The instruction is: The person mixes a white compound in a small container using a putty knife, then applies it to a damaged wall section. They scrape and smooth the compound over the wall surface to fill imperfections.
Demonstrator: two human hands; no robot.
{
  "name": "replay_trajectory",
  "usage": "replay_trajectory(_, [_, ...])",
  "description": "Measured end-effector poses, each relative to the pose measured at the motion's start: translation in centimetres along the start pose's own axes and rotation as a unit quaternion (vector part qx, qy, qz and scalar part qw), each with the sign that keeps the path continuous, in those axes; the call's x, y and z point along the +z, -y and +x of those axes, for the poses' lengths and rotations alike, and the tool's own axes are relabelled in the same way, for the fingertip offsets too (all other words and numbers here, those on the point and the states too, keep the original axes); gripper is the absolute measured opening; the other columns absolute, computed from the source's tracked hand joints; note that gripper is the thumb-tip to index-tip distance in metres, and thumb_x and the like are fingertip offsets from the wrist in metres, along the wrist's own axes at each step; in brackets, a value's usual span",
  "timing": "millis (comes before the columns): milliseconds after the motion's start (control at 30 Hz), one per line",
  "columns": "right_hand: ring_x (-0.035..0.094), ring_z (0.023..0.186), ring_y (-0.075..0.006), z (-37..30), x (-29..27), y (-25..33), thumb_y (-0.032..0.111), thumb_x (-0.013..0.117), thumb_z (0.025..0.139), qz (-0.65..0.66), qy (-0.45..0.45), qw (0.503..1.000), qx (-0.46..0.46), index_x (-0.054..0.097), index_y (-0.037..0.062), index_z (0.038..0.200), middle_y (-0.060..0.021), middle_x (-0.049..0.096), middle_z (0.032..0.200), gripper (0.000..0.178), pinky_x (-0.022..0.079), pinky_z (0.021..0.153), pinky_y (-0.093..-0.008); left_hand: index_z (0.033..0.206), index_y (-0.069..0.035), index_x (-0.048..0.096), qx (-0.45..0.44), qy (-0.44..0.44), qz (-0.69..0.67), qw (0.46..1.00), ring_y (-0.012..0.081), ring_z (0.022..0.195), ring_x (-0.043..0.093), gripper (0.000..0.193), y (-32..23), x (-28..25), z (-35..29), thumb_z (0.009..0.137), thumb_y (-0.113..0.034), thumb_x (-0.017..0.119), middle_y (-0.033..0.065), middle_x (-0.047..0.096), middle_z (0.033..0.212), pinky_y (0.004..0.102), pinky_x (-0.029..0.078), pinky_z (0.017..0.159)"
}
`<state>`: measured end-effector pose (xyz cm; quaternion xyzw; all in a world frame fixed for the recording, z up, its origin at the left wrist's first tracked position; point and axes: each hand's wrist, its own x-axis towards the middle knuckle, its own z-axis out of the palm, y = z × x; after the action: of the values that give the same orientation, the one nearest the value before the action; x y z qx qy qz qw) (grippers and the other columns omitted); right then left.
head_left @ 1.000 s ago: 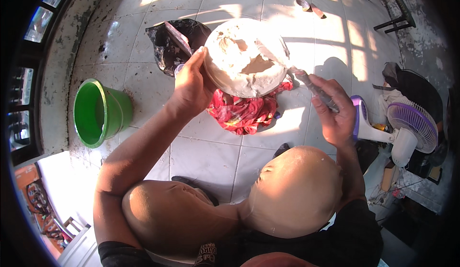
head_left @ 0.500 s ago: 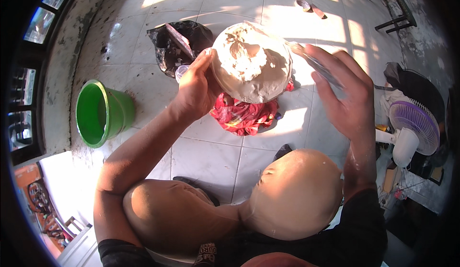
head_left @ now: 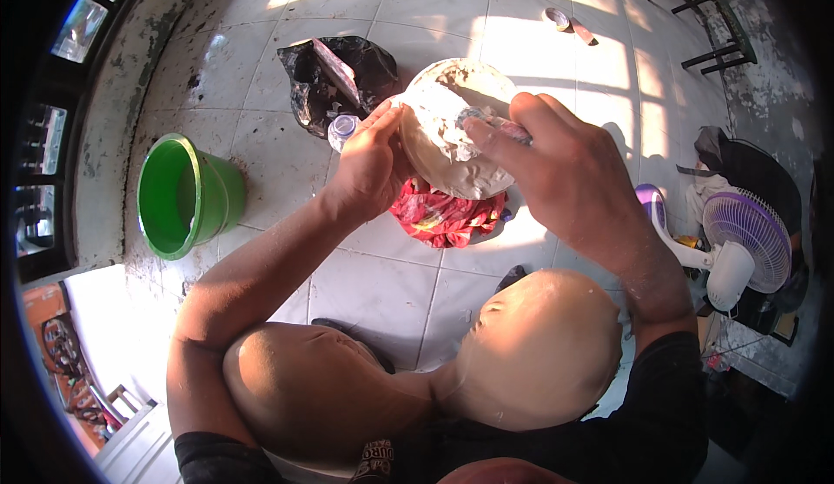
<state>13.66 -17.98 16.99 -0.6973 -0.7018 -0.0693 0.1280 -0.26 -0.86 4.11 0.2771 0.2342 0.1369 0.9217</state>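
Observation:
My left hand [head_left: 375,158] grips the left rim of a shallow round dish [head_left: 465,187] and tilts it. Thick whitish paste [head_left: 439,115] lies heaped inside, partly in bright sunlight. With closed fingers my right hand [head_left: 565,158] holds a small paste-smeared scraper [head_left: 508,128] over the dish. Its working end is in or against the paste, and most of its shape is hidden by the fingers. Below the dish a bunched red patterned cloth [head_left: 447,219] rests on the floor. Just left of my left hand stands a small clear bottle [head_left: 341,129].
A black plastic bag [head_left: 304,89] sits beyond my left hand. The green bucket [head_left: 228,193] is at left. On the right are a purple-white fan [head_left: 747,236] and a black metal rack [head_left: 725,28]. A tape roll [head_left: 556,20] lies far off on the tiled floor [head_left: 382,284].
My right hand has moved left and inward, bringing the scraper from beside the dish onto the paste. The dish has shifted slightly and is tilted differently in my left hand.

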Motion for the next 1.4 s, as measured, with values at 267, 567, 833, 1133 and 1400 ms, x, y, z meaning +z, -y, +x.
replay_trajectory(267, [0.067,0.082,-0.0271,-0.6,-2.6,-2.3,0.0,0.069,0.089,-0.002,0.045,0.999,0.009,0.077,0.0142,0.122,-0.0097,0.057,0.091,0.038,0.055,0.07,-0.0389,0.139,-0.003,0.053,-0.019,-0.007,0.0,1.0,0.0287,0.114,0.072,0.039,0.7,-0.7,0.8,0.117,-0.029,0.035,0.0153,0.068,0.129,0.0441,0.064,0.094])
replay_trajectory(567, [0.07,0.087,-0.0367,-0.9,-1.1,-1.8,0.008,0.069,0.093,0.063,-0.006,0.977,0.202,0.074,0.0037,0.116,-0.0174,0.068,0.092,0.024,0.055,0.075,-0.0439,0.145,-0.002,0.051,0.003,0.002,0.045,0.999,0.0303,0.125,0.067,0.043,0.3,-0.8,0.9,0.116,-0.03,0.037,0.0156,0.064,0.14,0.0505,0.058,0.105])
replay_trajectory(833, [0.069,0.092,-0.0408,1.6,0.1,-1.4,0.007,0.069,0.09,0.03,0.072,0.98,0.184,0.074,-0.0003,0.111,-0.0197,0.07,0.093,0.023,0.054,0.086,-0.0481,0.139,-0.007,0.055,0.023,-0.011,0.09,0.996,0.0242,0.11,0.073,0.034,1.6,-1.0,1.0,0.116,-0.025,0.038,0.0118,0.068,0.129,0.0429,0.065,0.09])
replay_trajectory(1133, [0.065,0.096,-0.0381,2.8,0.5,-2.1,0.002,0.068,0.084,0.075,0.032,0.997,-0.01,0.071,0.0005,0.104,-0.0178,0.063,0.094,0.02,0.053,0.086,-0.0468,0.136,-0.006,0.057,-0.002,-0.045,0.054,0.998,0.0239,0.108,0.073,0.033,0.9,-1.2,1.1,0.115,-0.025,0.041,0.01,0.07,0.126,0.0424,0.064,0.09])
replay_trajectory(1400, [0.064,0.102,-0.0352,3.4,0.0,-4.1,0.001,0.066,0.082,0.079,0.068,0.986,-0.128,0.075,0.0005,0.107,-0.0147,0.062,0.099,0.027,0.053,0.088,-0.0437,0.131,-0.004,0.063,0.001,-0.084,0.048,0.995,0.0219,0.113,0.07,0.032,0.1,-1.1,1.3,0.114,-0.025,0.047,0.0096,0.07,0.125,0.0393,0.059,0.098])
